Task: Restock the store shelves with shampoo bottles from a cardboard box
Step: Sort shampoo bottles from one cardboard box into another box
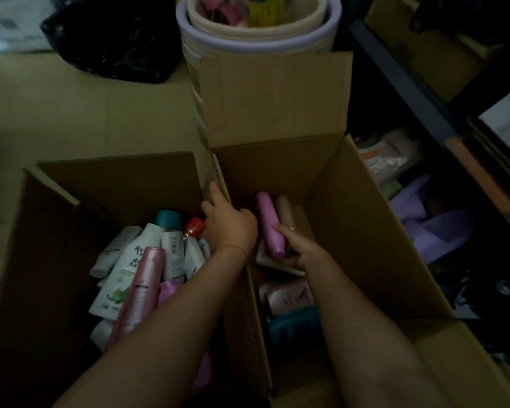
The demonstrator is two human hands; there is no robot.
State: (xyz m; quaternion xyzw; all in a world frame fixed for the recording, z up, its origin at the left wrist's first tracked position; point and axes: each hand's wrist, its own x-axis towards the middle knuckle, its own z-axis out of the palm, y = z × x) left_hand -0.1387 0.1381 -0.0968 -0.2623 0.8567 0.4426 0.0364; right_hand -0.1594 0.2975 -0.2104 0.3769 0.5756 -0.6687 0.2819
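I am leaning over two open boxes, both forearms reaching down into them. My right hand [302,250] is curling its fingers round a lilac bottle [270,225] and gripping it near its lower end, inside the right box [351,219]. The bottle is lying tilted, its far end pointing away from me, just beside a pale bottle [284,209]. Nearer me in that same box, a pink bottle [289,295] and a teal bottle [292,323] are lying below my right wrist. My left hand [228,225] is sitting left of the lilac bottle, at the cardboard wall the two boxes share; its fingertips are touching that wall, and I cannot tell whether they are gripping anything. Left of the wall, the left box [50,219] is holding a heap of bottles, with a long pink one [139,290] lying across a white bottle [124,272] with green print. Beyond the right box, its far flap [277,95] is standing upright, and behind it a stack of tubs [256,33] is showing. A black bag [115,39] is lying further left.
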